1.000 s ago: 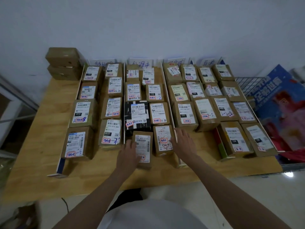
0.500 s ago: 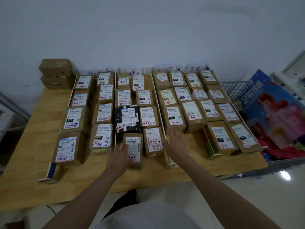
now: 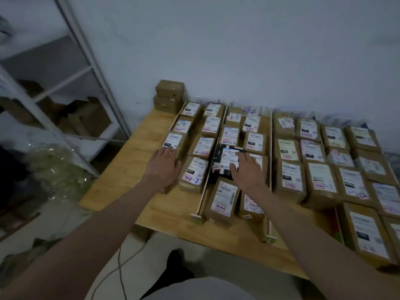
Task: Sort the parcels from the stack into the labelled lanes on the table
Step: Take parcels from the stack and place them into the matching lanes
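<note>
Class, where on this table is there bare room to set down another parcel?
Bare wood shows along the table's left edge, beside the left hand, and in a strip along the near edge before the lanes. The lanes are packed with parcels.

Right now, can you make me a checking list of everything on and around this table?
Surface: wooden table, bare at its left edge.
Job's things: labelled parcels in lanes; one black parcel; two plain boxes stacked at back.
Clutter: nothing seen.
Hands: left hand flat by the left lane; right hand open over the black parcel.
Cables: thin cable on the floor.
Surroundings: metal shelf, white wall.
</note>
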The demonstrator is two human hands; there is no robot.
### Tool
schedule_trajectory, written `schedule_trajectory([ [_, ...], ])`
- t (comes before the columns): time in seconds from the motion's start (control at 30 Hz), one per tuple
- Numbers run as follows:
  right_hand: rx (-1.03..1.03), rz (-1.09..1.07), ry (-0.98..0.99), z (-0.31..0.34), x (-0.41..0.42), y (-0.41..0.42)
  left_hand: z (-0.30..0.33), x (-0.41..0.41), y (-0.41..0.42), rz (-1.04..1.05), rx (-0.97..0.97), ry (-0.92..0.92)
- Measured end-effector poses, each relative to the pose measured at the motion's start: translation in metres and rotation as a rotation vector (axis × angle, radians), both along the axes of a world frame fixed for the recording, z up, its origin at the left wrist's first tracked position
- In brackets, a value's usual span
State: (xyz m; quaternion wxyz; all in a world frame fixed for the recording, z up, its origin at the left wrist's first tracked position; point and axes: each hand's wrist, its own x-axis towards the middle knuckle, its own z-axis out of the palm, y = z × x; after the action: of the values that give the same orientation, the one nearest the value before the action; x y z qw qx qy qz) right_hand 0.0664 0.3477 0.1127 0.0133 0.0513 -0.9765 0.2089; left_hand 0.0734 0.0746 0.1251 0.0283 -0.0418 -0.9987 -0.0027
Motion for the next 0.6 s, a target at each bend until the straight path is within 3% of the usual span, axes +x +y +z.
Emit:
schedule_trajectory([
  [0.3, 0.013, 0.078, 0.024, 0.003, -0.038, -0.079, 0.004, -0.024, -0.088, 0.137, 0.034, -0.041],
  [0.6, 0.025, 0.021, 0.005, -0.013, -0.068, -0.199, -0.014, -0.060, -0.198, 0.116, 0.058, -0.079],
])
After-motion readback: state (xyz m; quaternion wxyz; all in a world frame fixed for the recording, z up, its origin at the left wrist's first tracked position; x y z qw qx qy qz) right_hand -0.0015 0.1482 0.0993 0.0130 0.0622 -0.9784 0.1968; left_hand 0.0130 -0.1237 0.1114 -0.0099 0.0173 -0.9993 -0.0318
